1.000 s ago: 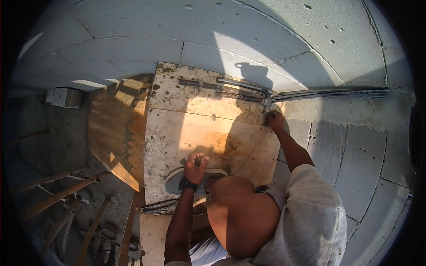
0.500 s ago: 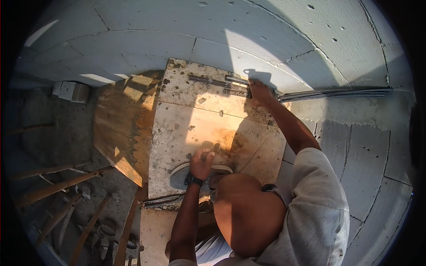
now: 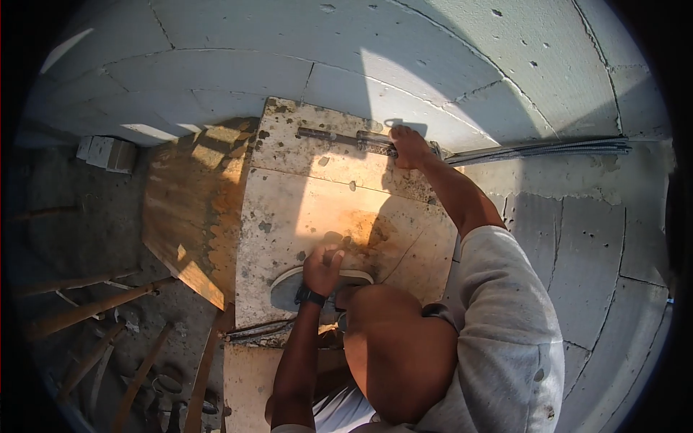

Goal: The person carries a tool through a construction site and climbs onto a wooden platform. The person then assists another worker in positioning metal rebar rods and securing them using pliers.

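Observation:
My right hand (image 3: 410,148) reaches to the far edge of the stained board, close to the wall. Its fingers are closed around the end of a short metal bar (image 3: 367,136), which lies low over the board; the palm hides the rest. A long flat strip (image 3: 321,135) lies to the left of that bar. My left hand (image 3: 323,268), with a dark watch (image 3: 311,295) on the wrist, is held above my shoe (image 3: 286,290). Its fingers are curled in, and what they hold, if anything, is hidden.
Stained boards (image 3: 278,209) form the platform under my foot. A bundle of ribbed steel rods (image 3: 541,149) runs along the block wall (image 3: 238,68). To the left are a sloping plywood sheet (image 3: 191,202), a white block (image 3: 108,154) and wooden poles (image 3: 101,309) lower down.
My right hand has moved slightly left, and the short bar has come down closer to the board. My left hand stays curled above the shoe. The view has shifted a little.

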Demonstrator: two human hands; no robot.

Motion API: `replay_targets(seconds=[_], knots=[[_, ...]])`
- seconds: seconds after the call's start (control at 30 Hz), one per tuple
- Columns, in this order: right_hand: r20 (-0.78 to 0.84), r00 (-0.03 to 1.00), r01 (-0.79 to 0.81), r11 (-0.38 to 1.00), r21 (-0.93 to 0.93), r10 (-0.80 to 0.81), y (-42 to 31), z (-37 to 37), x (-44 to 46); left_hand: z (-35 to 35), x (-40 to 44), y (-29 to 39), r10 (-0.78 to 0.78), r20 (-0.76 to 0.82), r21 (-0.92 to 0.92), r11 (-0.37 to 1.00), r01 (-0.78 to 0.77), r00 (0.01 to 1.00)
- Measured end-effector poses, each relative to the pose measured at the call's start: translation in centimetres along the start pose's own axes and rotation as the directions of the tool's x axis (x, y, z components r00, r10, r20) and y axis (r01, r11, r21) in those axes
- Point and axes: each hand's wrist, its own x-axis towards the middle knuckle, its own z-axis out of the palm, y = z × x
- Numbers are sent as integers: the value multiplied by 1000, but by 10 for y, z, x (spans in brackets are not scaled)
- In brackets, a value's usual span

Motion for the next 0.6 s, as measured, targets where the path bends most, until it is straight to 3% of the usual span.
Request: replay_targets(seconds=[0.03, 0.13, 0.33, 0.43, 0.53, 0.6], knots=[[10, 999, 45, 999, 31, -45, 1, -5, -3, -1, -2, 1, 4, 3, -7, 1000, -4, 1000], [-20, 999, -34, 973, 226, 40, 4, -3, -10, 0, -2, 0, -30, -18, -35, 999, 30, 999], [-337, 930, 21, 894, 447, 146, 22, -68, -65, 3, 3, -12, -45, -31, -96, 994, 42, 999], [-444, 842, -84, 888, 453, 306, 33, -95, -80, 8, 5, -16, -2, -52, -137, 991, -5, 999], [-406, 790, -11, 673, 740, 460, 30, -120, -101, 4, 5, -7, -14, -33, -140, 990, 9, 999], [-454, 722, 7, 651, 759, 522, 29, -125, -115, 2, 3, -5, -9, -41, -142, 990, 3, 999]])
